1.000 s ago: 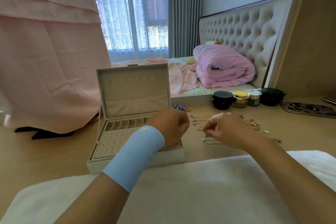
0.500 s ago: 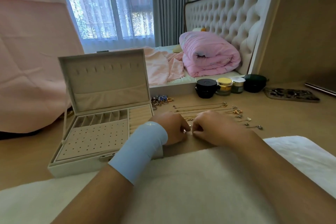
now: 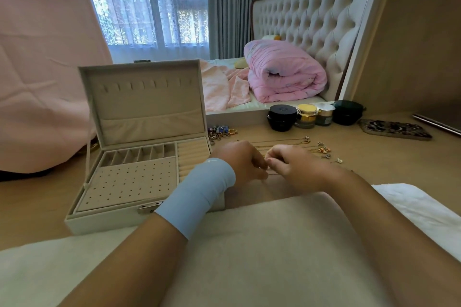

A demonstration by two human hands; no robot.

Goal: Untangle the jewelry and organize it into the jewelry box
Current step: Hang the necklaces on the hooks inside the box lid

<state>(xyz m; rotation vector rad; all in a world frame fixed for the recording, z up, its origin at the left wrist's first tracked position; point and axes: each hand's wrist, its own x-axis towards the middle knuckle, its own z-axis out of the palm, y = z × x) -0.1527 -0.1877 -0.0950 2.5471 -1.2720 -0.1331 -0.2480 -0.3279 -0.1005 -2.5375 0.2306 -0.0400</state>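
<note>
— Both hands so close together: what's the risk?
— The open jewelry box (image 3: pixel 139 157) sits just left of the left hand (image 3: pixel 239 162), whose wrist crosses its corner, so a jerk could knock it. That hand and the right hand (image 3: pixel 291 167) meet fingertip to fingertip, seemingly pinching a fine chain (image 3: pixel 272 174) — pull hard and a knot tightens or a link snaps.
— And the chain?
— Gold, hair-thin, low over the table (image 3: pixel 374 162); further right, other necklaces (image 3: pixel 282 142) lie in straight rows.
</note>
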